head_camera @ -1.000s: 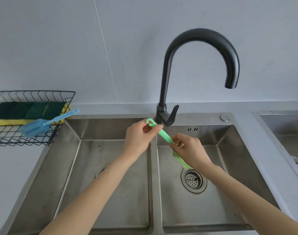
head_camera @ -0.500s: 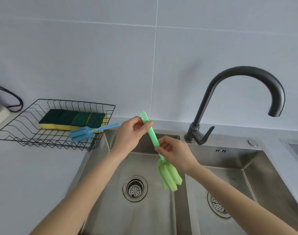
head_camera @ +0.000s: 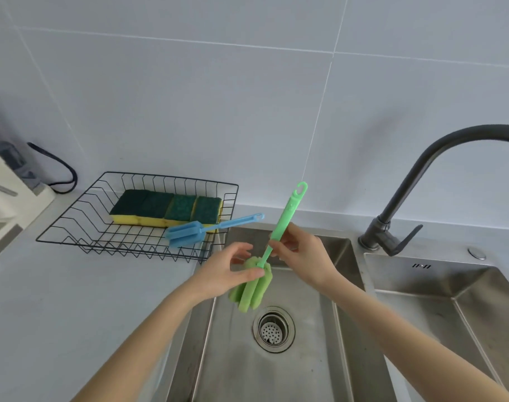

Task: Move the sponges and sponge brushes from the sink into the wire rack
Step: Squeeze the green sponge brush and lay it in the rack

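A green sponge brush (head_camera: 282, 224) stands almost upright over the left sink basin (head_camera: 302, 361), hook end up. My right hand (head_camera: 302, 256) grips its handle near the lower end. My left hand (head_camera: 230, 271) touches the green foam head (head_camera: 251, 294) with thumb and fingers. The black wire rack (head_camera: 73, 224) sits on the counter at the left. In it lie a row of green-and-yellow sponges (head_camera: 166, 210) and a blue sponge brush (head_camera: 189, 232), whose handle sticks out over the rack's right rim.
A black tap (head_camera: 415, 195) rises at the right, between the two steel basins. A drain strainer (head_camera: 273, 329) sits under the green brush. A white appliance (head_camera: 4, 204) with a dark cable stands at the far left on the grey counter.
My left hand has let go of the handle's hook end and dropped to the foam head. The brush has swung more upright and moved left, toward the rack.
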Available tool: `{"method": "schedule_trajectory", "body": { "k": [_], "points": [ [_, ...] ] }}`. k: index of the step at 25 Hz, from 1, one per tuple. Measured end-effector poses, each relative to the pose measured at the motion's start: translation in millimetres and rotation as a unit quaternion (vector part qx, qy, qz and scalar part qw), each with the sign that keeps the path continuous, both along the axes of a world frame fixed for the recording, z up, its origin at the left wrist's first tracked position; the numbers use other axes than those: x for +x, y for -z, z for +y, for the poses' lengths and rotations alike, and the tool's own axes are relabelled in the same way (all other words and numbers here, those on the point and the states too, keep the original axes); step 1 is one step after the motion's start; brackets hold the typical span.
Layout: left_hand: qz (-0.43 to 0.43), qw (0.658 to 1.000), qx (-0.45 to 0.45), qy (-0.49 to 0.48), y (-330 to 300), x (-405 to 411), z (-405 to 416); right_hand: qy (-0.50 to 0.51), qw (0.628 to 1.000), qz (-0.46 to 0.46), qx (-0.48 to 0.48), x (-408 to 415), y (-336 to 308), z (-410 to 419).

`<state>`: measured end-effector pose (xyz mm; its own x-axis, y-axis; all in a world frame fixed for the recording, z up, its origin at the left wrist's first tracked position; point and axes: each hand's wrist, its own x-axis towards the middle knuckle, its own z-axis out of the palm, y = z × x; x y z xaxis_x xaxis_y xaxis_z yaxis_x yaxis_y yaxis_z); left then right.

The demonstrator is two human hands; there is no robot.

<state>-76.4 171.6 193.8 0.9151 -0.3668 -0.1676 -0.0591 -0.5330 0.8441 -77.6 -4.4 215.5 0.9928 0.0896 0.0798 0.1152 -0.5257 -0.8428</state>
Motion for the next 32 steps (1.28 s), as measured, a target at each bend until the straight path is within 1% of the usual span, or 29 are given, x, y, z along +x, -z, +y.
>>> {"method": "schedule_trajectory", "body": {
  "k": [2,5,10,14,16,19,23,25,32],
  "points": [
    [0.016,1.000,-0.004,-0.001,7,-1,18,0.010,0.998,0.023,0.053,5,-1,14],
    [0.019,1.000,0.000,-0.008,13,0,40,0.034,0.990,0.056,0.123,12,1,32],
    [-0.003,1.000,0.016,-0.027,15,8,70,0.034,0.981,0.075,0.174,22,3,57],
    [-0.041,0.998,0.031,-0.046,8,23,93,0.091,0.940,0.089,0.316,39,-10,63],
    [-0.063,0.995,0.043,-0.063,3,35,104,0.119,0.926,0.077,0.349,49,-16,61],
    [-0.103,0.989,0.073,-0.072,-2,57,116,0.131,0.920,0.075,0.362,59,-17,59],
    [-0.141,0.979,0.135,-0.053,5,81,120,0.148,0.910,0.103,0.373,66,-2,59],
    [-0.140,0.977,0.157,-0.041,13,89,120,0.154,0.914,0.123,0.353,68,8,57],
    [-0.104,0.970,0.216,-0.040,42,101,124,0.158,0.942,0.175,0.239,74,36,45]
  ]
}}
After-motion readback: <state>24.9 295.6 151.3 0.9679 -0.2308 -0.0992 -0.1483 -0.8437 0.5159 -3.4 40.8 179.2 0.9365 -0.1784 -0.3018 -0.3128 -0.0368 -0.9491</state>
